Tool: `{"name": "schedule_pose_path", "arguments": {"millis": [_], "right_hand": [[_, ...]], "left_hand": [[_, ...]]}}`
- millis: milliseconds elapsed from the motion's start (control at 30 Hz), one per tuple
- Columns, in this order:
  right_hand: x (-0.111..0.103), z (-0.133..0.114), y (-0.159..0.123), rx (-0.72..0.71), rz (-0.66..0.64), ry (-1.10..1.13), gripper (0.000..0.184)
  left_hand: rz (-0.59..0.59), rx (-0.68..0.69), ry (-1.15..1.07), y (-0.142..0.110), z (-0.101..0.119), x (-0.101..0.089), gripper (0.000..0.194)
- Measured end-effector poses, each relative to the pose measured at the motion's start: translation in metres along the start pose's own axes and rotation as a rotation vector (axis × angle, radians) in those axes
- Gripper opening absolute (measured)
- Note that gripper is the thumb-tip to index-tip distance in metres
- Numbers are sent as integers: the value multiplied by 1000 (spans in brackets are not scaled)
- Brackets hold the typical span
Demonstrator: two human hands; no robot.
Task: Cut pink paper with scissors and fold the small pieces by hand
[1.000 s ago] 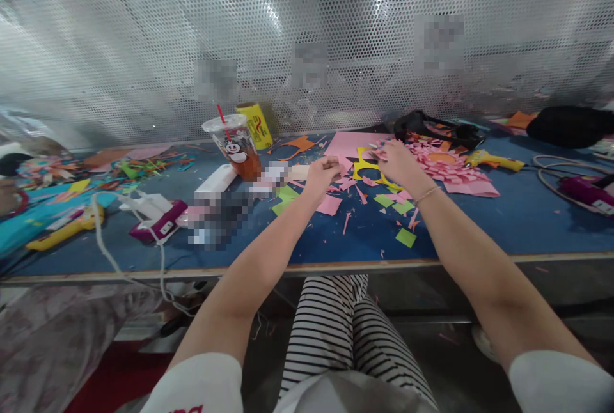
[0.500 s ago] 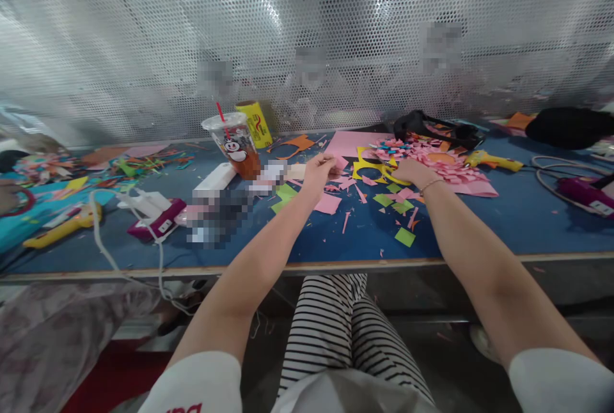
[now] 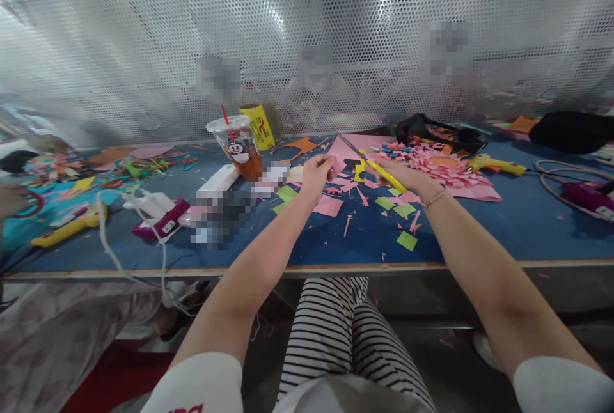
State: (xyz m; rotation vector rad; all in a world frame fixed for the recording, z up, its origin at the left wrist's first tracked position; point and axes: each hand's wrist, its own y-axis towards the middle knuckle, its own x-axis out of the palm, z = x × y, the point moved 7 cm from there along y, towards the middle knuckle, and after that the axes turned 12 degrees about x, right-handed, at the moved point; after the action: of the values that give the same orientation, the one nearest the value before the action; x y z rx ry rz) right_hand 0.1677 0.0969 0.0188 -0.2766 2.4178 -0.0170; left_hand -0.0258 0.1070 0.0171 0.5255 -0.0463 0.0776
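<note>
My left hand [image 3: 318,173] pinches a small piece of pink paper [image 3: 338,163] over the middle of the table. To its right, my right hand [image 3: 400,175] is closed around the yellow handles of a pair of scissors [image 3: 382,172]. The grey blades point up and left, just beyond the paper piece and apart from it. Below the scissors lies yellow paper [image 3: 359,171] with rounded cut-outs, partly hidden. Pink scraps [image 3: 329,206] and green paper squares [image 3: 407,240] are scattered around both hands. Beyond my right hand spreads a pile of pink paper strips [image 3: 446,173].
A drink cup [image 3: 240,154] with a red straw stands left, by a yellow tube [image 3: 258,126]. Glue guns [image 3: 496,163], a purple power strip [image 3: 160,220] and cords lie on the blue table [image 3: 288,247]. Perforated metal [image 3: 307,16] rises behind. Another person's hand [image 3: 13,201] is far left.
My right hand reached down to the scissors among the scraps and has lifted them, blades now turned toward my left hand. My left hand stays nearly still with the pink paper.
</note>
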Motion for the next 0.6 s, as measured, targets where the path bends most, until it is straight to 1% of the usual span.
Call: {"name": "schedule_pose_path", "arguments": {"millis": [100,200,267,367,433,533,567,600], "right_hand": [[16,-2,-1,-47,-152,80,29],[21,-5,-4,-83,-200,102,31],[22,-5,-4,-84,-193,98,35],[22,-3,-2,-94,-145,79,39],[23,0,1,-88,-127,81,39],[25,5,3,-69,-147,108,36],[23,5,3,-83,-121,96,35],[20,3,2,-117,-67,68,33]], "left_hand": [[6,-5,-22,0,2,1,16],[9,-17,-54,-1,3,3,17],[9,-15,-72,-1,4,4,17],[17,0,-88,-1,5,4,15],[29,8,-99,-1,5,3,12],[29,14,-91,-1,6,3,11],[25,16,-84,-1,6,3,11],[19,16,-78,-1,7,3,11]]}}
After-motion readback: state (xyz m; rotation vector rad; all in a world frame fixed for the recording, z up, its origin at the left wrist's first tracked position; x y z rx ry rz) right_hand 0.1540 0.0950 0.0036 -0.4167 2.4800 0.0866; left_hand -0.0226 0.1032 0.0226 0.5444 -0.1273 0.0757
